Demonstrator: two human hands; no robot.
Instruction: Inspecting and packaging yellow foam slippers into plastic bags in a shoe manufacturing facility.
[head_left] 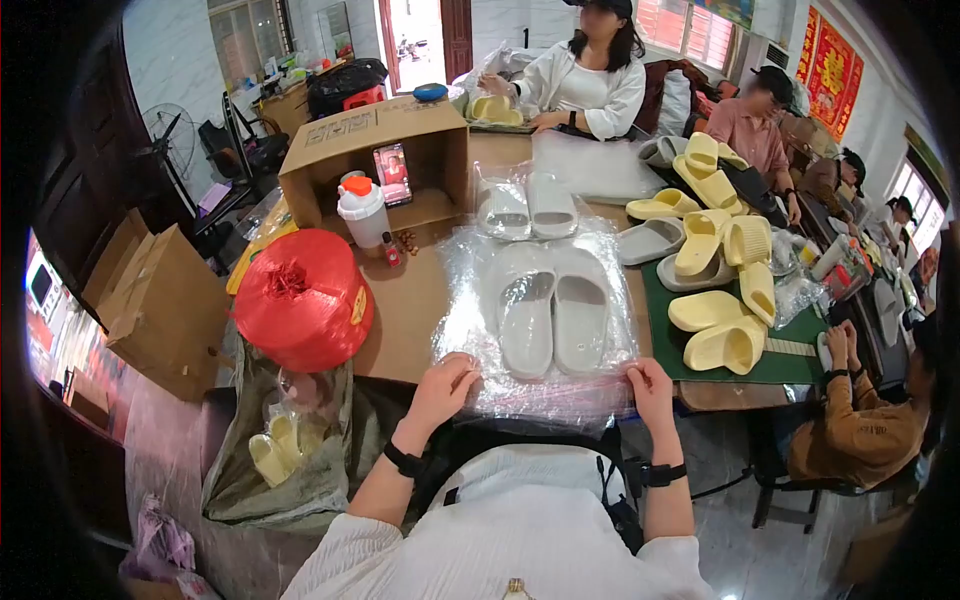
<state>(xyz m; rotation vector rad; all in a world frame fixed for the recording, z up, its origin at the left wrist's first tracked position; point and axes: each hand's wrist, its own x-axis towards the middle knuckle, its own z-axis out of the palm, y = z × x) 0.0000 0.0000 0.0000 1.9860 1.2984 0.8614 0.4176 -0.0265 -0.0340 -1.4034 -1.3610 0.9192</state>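
Observation:
A pair of light grey slippers (553,318) lies side by side with a clear plastic bag (462,270); they appear to be inside it. Along the bag's near edge runs a pinkish strip. My left hand (441,392) pinches the near left corner of the bag between thumb and fingers. At the near right corner, my right hand (654,392) is closed the same way on the plastic. Just beyond lies another grey pair (528,208) in clear plastic.
On the left stand a big red roll of twine (303,300), a white shaker bottle (364,213) and an open cardboard box (375,130) with a phone (393,174). Yellow slippers (722,330) pile on a green mat (800,345). Below left hangs a sack (330,455). Co-workers sit around.

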